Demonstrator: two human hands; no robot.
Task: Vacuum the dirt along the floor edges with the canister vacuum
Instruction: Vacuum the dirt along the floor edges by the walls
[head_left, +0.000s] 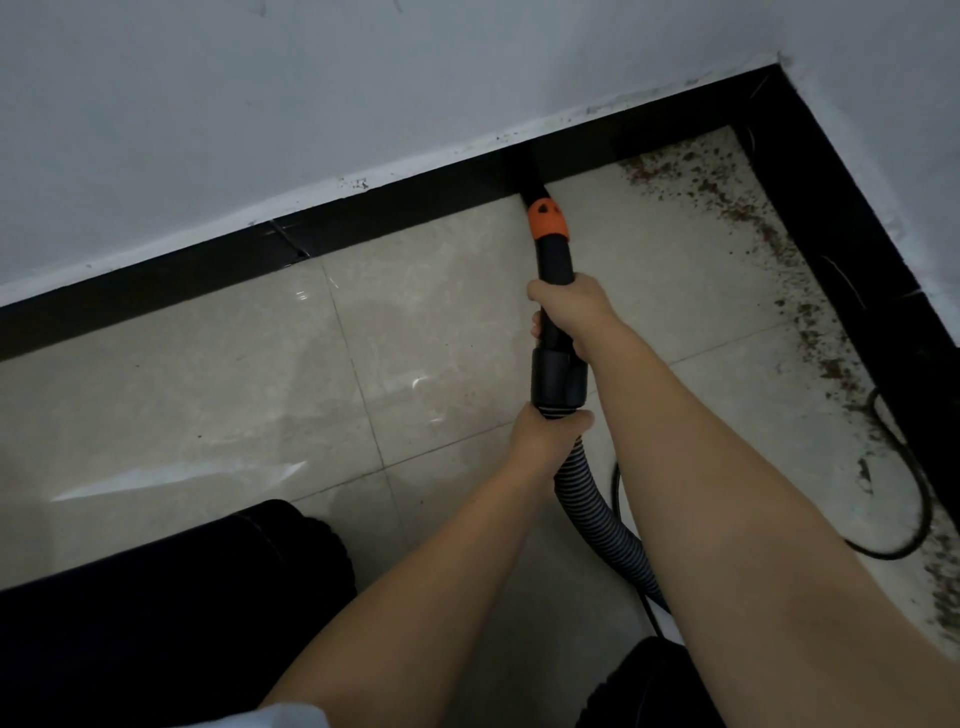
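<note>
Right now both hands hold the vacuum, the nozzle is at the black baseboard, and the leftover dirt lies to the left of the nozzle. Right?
Not quite: the head view shows the dirt to the right of the nozzle, toward the corner. The right hand and left hand do hold the vacuum at the baseboard.

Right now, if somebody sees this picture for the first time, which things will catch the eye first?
First, the orange collar on the black wand, whose tip meets the black skirting at the far wall. Next, the brown dirt strewn from the corner down the right edge. Then the right hand gripping the wand, the left hand gripping the hose.
</note>
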